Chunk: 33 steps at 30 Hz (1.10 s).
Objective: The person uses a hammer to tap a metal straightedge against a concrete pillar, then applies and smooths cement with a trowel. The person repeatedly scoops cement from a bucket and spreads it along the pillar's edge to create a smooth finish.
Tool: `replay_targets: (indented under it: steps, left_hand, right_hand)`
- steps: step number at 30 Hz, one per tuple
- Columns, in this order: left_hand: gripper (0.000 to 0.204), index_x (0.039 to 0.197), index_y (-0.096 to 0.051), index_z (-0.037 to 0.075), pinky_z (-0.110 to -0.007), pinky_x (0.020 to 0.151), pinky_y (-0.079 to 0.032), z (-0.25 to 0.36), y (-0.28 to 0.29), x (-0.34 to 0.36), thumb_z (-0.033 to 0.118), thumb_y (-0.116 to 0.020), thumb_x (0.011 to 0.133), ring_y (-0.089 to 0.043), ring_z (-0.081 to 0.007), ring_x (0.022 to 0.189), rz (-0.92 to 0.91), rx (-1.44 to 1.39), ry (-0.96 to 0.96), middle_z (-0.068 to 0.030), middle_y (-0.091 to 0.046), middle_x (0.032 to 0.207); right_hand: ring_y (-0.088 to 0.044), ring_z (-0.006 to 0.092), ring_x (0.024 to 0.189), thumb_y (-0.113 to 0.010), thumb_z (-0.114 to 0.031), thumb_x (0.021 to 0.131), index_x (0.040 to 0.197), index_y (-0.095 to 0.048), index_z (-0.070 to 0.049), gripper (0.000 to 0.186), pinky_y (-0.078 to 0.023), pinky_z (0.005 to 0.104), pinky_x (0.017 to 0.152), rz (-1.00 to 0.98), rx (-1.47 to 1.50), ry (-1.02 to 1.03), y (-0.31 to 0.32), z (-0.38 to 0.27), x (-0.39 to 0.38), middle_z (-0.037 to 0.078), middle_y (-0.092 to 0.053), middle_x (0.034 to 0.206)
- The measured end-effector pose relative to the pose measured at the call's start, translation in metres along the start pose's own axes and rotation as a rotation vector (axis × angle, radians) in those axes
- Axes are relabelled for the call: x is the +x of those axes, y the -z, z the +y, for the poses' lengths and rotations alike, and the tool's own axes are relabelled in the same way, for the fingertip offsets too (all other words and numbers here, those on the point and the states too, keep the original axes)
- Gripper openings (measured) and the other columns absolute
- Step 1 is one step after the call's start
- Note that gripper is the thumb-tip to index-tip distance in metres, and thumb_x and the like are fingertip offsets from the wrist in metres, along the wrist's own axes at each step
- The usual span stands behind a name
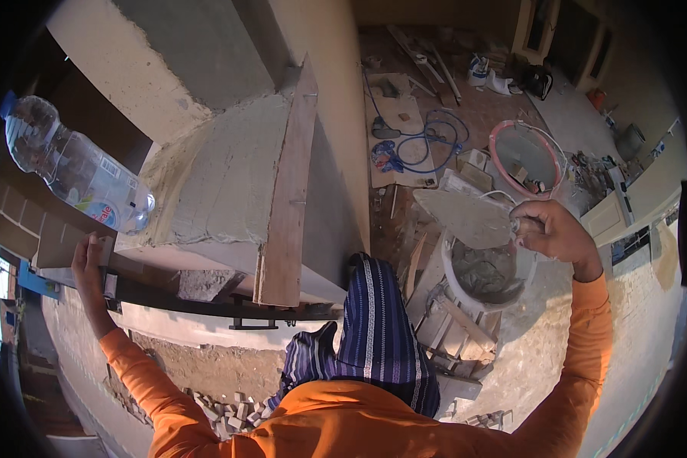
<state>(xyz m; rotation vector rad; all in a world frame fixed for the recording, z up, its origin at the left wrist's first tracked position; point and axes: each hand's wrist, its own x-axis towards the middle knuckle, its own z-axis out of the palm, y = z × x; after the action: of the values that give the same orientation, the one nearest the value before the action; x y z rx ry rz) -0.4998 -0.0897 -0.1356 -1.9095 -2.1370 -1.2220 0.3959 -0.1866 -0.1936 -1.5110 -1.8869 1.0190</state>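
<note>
One trowel [458, 216] in play, broad blade out over the far side of the bucket [449, 273], right hand [551, 233] wrapped round its handle, the place to hold! Looks stiff, likely nose-heavy once loaded. Left hand [88, 259] at a grey board [62, 246]: gripping? Can't tell.

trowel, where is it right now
In the head view, the trowel is right of centre, in the grip of the right hand, its blade appearing just above the pale bucket.
</note>
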Motion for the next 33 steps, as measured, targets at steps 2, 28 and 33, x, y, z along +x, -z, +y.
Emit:
replay_targets:
  steps: [2,28,33]
  left_hand:
    - [0.036,0.13,-0.076,0.0,-0.03,0.1,-0.049,0.005,-0.008,-0.002,0.032,-0.068,0.114,-0.065,-0.0127,0.105,0.007,-0.142,-0.002,-0.0039,-0.074,0.109]
    - [0.041,0.13,-0.074,-0.002,-0.031,0.102,-0.051,0.024,-0.022,-0.012,0.035,-0.066,0.114,-0.066,-0.0127,0.108,0.058,-0.177,-0.018,-0.0055,-0.075,0.113]
    - [0.043,0.13,-0.074,-0.002,-0.031,0.104,-0.05,0.026,-0.021,-0.018,0.037,-0.066,0.114,-0.067,-0.0137,0.109,0.087,-0.175,-0.034,-0.0064,-0.076,0.113]
  right_hand:
    - [-0.067,0.0116,0.098,-0.081,-0.002,0.092,0.123,-0.075,0.005,0.032,-0.054,0.0307,0.095,0.083,0.036,0.125,-0.017,-0.012,0.027,0.004,-0.075,0.103]
    - [-0.064,0.0086,0.076,-0.077,-0.017,0.106,0.141,-0.071,0.003,0.041,-0.054,0.027,0.06,0.37,0.496,0.134,-0.137,-0.134,0.185,0.003,-0.072,0.1]
    - [-0.063,0.0093,0.074,-0.076,-0.018,0.106,0.14,-0.072,0.001,0.039,-0.054,0.0287,0.061,0.393,0.422,0.112,-0.148,-0.143,0.192,0.003,-0.071,0.096]
